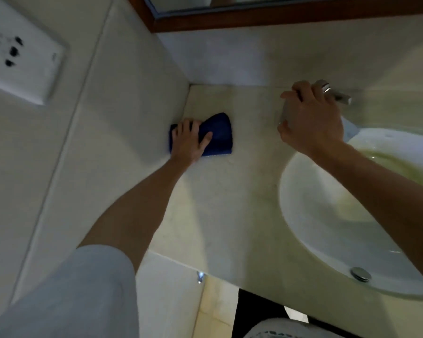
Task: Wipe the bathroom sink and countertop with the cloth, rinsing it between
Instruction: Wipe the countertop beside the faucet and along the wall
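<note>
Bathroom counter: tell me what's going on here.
A person is wiping the countertop beside the sink. The left hand presses a blue cloth flat against the counter, close to the side wall. The right hand reaches to the back of the counter with its fingers curled round the metal faucet. No running water can be made out. The sink's basin shows yellowish staining, and the picture is blurred.

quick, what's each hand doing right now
Left hand: open, fingers flat, pressing the blue cloth on the countertop.
Right hand: fingers curled round the chrome faucet.
</note>
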Demonstrator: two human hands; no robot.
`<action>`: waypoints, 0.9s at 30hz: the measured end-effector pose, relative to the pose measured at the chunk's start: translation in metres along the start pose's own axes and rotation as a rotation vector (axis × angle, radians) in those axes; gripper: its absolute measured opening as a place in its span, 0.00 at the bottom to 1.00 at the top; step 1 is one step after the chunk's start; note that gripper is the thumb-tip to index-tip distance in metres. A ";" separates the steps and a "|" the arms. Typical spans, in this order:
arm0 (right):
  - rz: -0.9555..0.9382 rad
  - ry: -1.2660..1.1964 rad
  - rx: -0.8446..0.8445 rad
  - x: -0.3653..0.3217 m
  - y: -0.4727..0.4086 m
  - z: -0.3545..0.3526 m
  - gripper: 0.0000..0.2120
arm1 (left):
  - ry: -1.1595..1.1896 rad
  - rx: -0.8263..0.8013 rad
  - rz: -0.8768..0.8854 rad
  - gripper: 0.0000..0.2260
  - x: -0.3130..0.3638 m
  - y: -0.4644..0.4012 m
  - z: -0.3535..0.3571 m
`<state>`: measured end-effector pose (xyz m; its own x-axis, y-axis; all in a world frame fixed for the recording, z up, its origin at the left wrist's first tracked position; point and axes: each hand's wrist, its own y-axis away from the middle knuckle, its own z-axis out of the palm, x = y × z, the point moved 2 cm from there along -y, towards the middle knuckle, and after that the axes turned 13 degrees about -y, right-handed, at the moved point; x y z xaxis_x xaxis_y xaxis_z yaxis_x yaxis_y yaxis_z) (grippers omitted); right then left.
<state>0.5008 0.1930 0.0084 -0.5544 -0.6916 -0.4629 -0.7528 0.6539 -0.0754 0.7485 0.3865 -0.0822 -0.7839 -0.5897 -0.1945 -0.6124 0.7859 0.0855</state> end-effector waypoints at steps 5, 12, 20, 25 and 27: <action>-0.093 0.106 -0.092 0.008 0.004 -0.004 0.36 | 0.011 -0.014 -0.083 0.28 -0.006 0.067 0.009; -0.169 0.132 -0.129 0.013 0.013 -0.007 0.43 | -0.027 -0.032 -0.115 0.31 -0.019 0.143 0.013; -0.159 0.123 -0.145 0.011 0.010 -0.009 0.41 | -0.234 -0.110 -0.087 0.28 -0.032 0.183 0.006; -0.155 0.110 -0.139 0.011 0.010 -0.008 0.40 | -0.151 -0.199 -0.185 0.31 -0.032 0.210 0.006; -0.155 0.106 -0.133 0.011 0.010 -0.008 0.39 | -0.069 -0.226 -0.240 0.35 -0.024 0.220 0.006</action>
<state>0.4846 0.1896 0.0094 -0.4577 -0.8136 -0.3587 -0.8681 0.4961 -0.0178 0.6331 0.5749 -0.0646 -0.6105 -0.7329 -0.3002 -0.7920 0.5606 0.2420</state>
